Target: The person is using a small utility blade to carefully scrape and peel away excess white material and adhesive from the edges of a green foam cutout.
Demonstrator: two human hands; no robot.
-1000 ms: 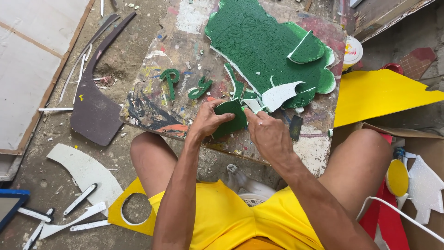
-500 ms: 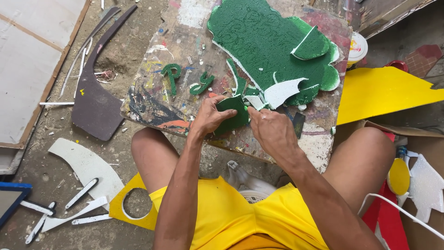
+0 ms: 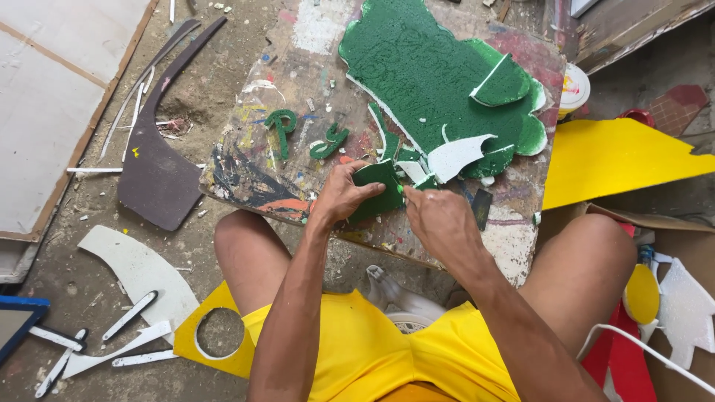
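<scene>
My left hand (image 3: 344, 195) presses a small green foam piece (image 3: 378, 187) flat on a paint-stained wooden board (image 3: 261, 175) across my knees. My right hand (image 3: 439, 217) is closed beside that piece at its right edge, holding a small tool whose green tip shows; the tool itself is mostly hidden by my fingers. A large green foam sheet (image 3: 424, 74) with cut edges lies farther back on the board. Two cut green letter shapes (image 3: 281, 128) (image 3: 329, 143) lie to the left of my hands.
White foam offcuts (image 3: 456, 155) and a dark blade (image 3: 482, 208) lie by the sheet. A dark curved panel (image 3: 153, 175), white scraps (image 3: 134, 268) and a yellow piece with a round hole (image 3: 216, 335) lie on the floor left. A yellow sheet (image 3: 618, 160) lies right.
Both hands stay on the small green piece; the right hand has shifted slightly along its edge. The view has drifted a little.
</scene>
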